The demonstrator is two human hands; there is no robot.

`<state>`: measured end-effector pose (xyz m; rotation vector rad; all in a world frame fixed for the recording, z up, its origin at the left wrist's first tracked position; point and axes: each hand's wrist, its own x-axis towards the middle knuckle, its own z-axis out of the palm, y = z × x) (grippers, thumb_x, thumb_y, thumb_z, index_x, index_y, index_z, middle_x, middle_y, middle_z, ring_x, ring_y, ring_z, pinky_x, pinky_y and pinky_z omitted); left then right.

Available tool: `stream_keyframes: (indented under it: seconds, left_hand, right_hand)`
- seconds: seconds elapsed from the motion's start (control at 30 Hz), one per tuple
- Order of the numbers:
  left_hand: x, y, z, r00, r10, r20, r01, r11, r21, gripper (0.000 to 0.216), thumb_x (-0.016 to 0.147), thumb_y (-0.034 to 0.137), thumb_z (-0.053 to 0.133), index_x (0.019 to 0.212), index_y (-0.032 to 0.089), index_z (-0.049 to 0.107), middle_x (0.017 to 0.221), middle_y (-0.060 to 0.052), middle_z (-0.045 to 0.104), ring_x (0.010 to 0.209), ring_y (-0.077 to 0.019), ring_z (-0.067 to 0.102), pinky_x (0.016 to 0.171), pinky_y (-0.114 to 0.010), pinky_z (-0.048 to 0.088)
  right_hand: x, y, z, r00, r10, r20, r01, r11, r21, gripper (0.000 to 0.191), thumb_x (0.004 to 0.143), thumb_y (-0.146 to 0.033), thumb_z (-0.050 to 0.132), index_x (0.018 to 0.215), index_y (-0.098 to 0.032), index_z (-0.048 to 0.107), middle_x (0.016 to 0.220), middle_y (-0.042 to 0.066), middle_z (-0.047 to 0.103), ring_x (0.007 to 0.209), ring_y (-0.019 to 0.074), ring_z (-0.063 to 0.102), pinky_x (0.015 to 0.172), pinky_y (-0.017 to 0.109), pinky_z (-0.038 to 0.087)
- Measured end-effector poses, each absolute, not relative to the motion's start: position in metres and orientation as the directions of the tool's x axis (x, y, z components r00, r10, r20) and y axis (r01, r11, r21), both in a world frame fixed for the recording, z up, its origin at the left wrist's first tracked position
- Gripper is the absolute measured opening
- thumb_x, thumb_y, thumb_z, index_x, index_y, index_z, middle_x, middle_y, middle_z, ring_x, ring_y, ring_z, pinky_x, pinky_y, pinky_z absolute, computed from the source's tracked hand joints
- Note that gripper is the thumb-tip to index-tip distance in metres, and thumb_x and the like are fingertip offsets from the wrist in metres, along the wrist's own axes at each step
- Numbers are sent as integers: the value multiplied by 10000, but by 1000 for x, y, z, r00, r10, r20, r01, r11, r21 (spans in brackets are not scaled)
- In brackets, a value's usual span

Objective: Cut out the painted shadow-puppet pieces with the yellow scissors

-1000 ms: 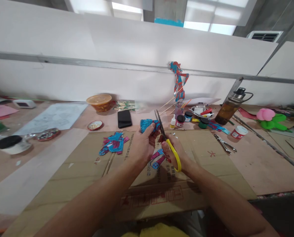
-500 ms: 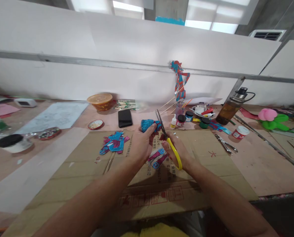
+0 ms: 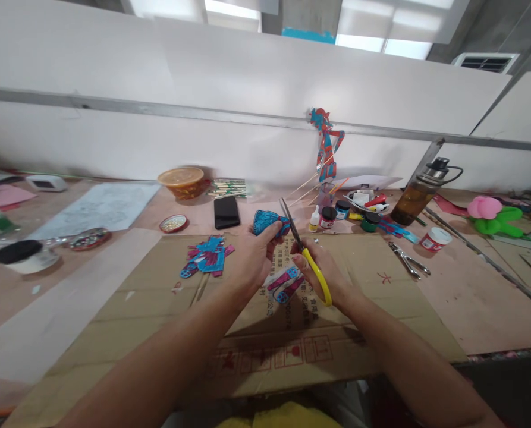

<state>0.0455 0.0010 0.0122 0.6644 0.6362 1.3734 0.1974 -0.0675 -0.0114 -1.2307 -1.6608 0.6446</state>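
Between the thumb and fingers of my left hand (image 3: pixel 260 249) is a blue painted cutout (image 3: pixel 266 222) with dark line markings. My right hand (image 3: pixel 322 267) grips a pair of scissors (image 3: pixel 310 258) by its yellow handles. The blades point up and away, right beside the cutout's right end; whether they touch it I cannot tell. Below my hands, purple-and-blue painted strips (image 3: pixel 285 284) lie on the cardboard sheet (image 3: pixel 158 327). A pile of blue and purple cutouts (image 3: pixel 207 257) rests on the cardboard to the left.
A black phone (image 3: pixel 226 213), a lidded tub (image 3: pixel 181 182) and a bundle of sticks (image 3: pixel 228 187) lie behind the cardboard. Paint jars (image 3: pixel 327 217), pliers (image 3: pixel 408 260) and a bottle (image 3: pixel 419 193) are to the right. A red-and-blue jointed figure (image 3: pixel 326 145) stands against the white wall.
My left hand has tilted the blue cutout slightly, its left end now a little higher. The scissors stay almost in the same place.
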Motion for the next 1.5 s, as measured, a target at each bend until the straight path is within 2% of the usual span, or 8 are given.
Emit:
stream_keyframes:
  seconds: [0.2, 0.37, 0.53, 0.7, 1.07, 1.37, 1.5]
  left_hand:
    - [45, 2, 14, 102, 994, -44, -670, 101, 735, 406, 558, 165, 1071, 819, 168, 759, 800, -12, 806, 664, -123, 713, 670, -234, 566]
    - [44, 3, 11, 98, 994, -48, -653, 101, 750, 443, 518, 179, 1084, 820, 164, 760, 789, -3, 805, 659, -114, 706, 654, -218, 564]
    - [44, 3, 10, 100, 994, -47, -629, 100, 771, 409, 541, 181, 1067, 809, 168, 759, 801, -7, 808, 671, -115, 706, 657, -219, 568]
    - [46, 2, 18, 106, 993, -55, -660, 111, 743, 431, 473, 136, 1058, 766, 168, 744, 755, 6, 788, 656, -107, 701, 662, -213, 569]
    - [42, 2, 21, 121, 992, -47, -650, 115, 751, 442, 440, 178, 1085, 727, 164, 749, 730, 22, 764, 637, -93, 670, 642, -210, 541]
    - [41, 3, 23, 136, 991, -18, -639, 102, 762, 436, 453, 196, 1100, 702, 171, 743, 706, 27, 754, 621, -95, 654, 636, -218, 530]
    - [42, 2, 23, 143, 990, -22, -627, 108, 771, 424, 452, 185, 1094, 689, 170, 742, 711, 19, 759, 639, -103, 666, 651, -224, 536]
  right_hand:
    - [198, -68, -14, -71, 930, 361, 442, 354, -824, 519, 1069, -739, 564, 951, -237, 628, 858, 36, 682, 744, 196, 586, 691, 314, 487]
    - [197, -66, -15, -74, 936, 343, 409, 342, -846, 551, 1038, -776, 587, 985, -235, 676, 869, 40, 674, 745, 204, 577, 678, 318, 493]
    - [198, -64, -15, -83, 926, 367, 415, 367, -832, 562, 1039, -786, 579, 1032, -239, 705, 908, 55, 716, 817, 230, 613, 759, 351, 538]
    - [200, -65, -13, -104, 932, 346, 429, 356, -830, 519, 1048, -752, 594, 995, -243, 677, 904, 46, 724, 798, 219, 609, 739, 339, 534]
    - [200, -69, -8, -95, 934, 345, 460, 348, -817, 438, 1076, -672, 582, 985, -246, 627, 904, 43, 705, 794, 211, 616, 742, 332, 533]
    - [199, -70, -9, -81, 938, 338, 466, 335, -819, 430, 1070, -657, 578, 965, -242, 621, 867, 37, 674, 758, 206, 590, 716, 331, 503]
    - [198, -69, -11, -77, 936, 343, 445, 340, -828, 486, 1067, -714, 572, 969, -241, 623, 861, 29, 665, 736, 191, 568, 696, 318, 506]
